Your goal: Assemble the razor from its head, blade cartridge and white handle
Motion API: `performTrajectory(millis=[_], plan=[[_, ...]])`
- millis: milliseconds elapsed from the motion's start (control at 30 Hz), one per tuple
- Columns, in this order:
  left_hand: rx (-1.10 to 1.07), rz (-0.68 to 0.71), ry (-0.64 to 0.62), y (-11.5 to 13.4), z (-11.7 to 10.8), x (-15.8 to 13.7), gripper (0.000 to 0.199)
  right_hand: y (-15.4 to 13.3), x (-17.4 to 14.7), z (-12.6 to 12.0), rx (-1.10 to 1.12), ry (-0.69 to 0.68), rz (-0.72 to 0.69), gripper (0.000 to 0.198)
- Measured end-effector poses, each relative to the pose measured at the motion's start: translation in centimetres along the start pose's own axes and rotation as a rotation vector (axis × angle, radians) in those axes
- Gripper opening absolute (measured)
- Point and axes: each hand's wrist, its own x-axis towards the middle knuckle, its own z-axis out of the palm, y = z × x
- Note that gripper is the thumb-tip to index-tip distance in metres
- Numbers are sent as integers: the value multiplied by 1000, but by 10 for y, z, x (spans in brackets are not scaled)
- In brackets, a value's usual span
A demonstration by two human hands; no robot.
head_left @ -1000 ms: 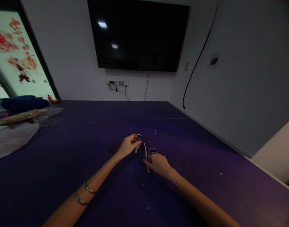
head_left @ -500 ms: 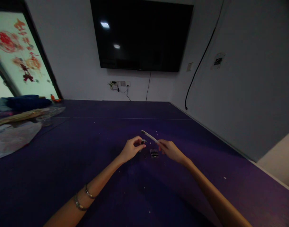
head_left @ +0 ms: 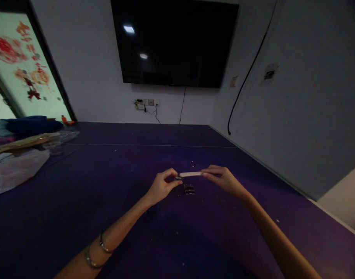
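Note:
Between thumb and fingers, my left hand (head_left: 163, 187) pinches a small dark and silvery piece (head_left: 178, 178), too small to make out. My right hand (head_left: 224, 179) is closed on one end of a pale, flat, narrow stick (head_left: 190, 174). The stick lies nearly level, and its far end is right at the small piece in my left hand; whether they touch I cannot tell. Just below the stick, a small dark square part (head_left: 189, 189) with lighter lines rests on the purple surface (head_left: 166, 240).
White specks dot the surface. Clear plastic sheeting (head_left: 19, 170) and dark blue cloth (head_left: 35, 126) are heaped at the left. A television (head_left: 177, 42) hangs on the wall ahead, above sockets (head_left: 148, 102). A black cable (head_left: 247, 79) runs down the right wall.
My right hand has moved right and slightly up, turning the stick from slanted to nearly level, with its end brought to the small piece. My left hand has shifted slightly right.

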Motion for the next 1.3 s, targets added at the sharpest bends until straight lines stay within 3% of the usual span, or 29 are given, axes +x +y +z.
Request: performTrajectory(millis=[100,267,400,533,700,867,1000,1300], plan=[[-18,-16,-11,5,2,-2,13,4,1,0,-33,68,13,29],[16,-7,7,9,3,-2,13,-3,0,-2,12,-12,-33,27],[-11,-16,0,10,2,-2,13,-7,0,-2,-36,98,-34,25],[55,14,16,11,0,0,9,-10,0,-2,-28,39,-83,24],[84,18,29,10,-1,1,12,-15,0,-2,-75,137,-108,23],[85,13,19,11,-2,0,12,-18,0,-2,-78,108,-137,23],[74,1,16,13,-2,0,12,-20,1,-2,-127,176,-146,25],[94,27,29,13,-4,1,13,-27,-4,-2,-277,196,-148,25]])
